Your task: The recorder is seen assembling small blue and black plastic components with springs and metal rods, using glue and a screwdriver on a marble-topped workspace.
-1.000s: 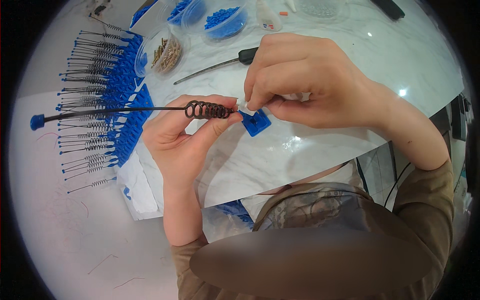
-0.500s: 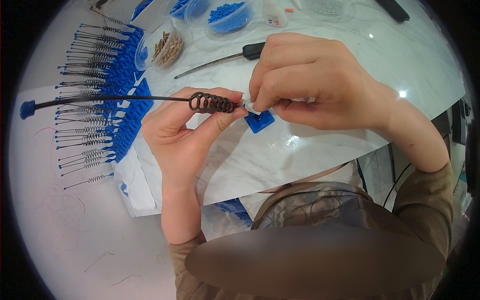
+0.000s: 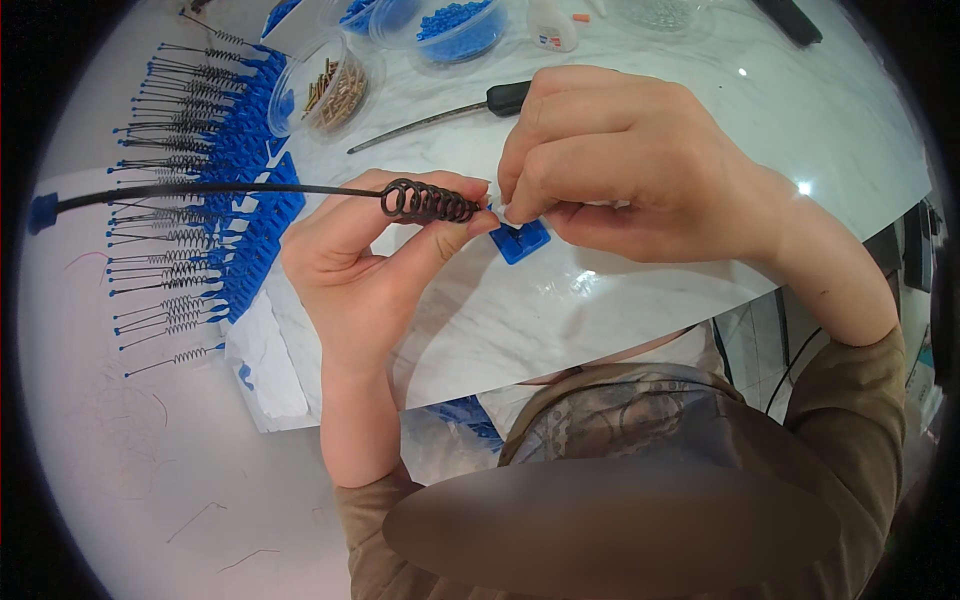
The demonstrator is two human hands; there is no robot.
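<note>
Between left hand [image 3: 360,265] and right hand [image 3: 620,165], coiled spring wire [image 3: 425,200].

Two hands, one black spring rod [image 3: 300,190], one small blue square piece [image 3: 520,241], three clear bowls, one dark tool [image 3: 440,112], and many springs in a row, too many to count.

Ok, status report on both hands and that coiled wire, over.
Left hand pinching coiled wire. Right hand gripping its end above blue clip. Nothing in the way.

Dark coiled spring [image 3: 428,201] on long rod [image 3: 220,190]; level, held.
</note>
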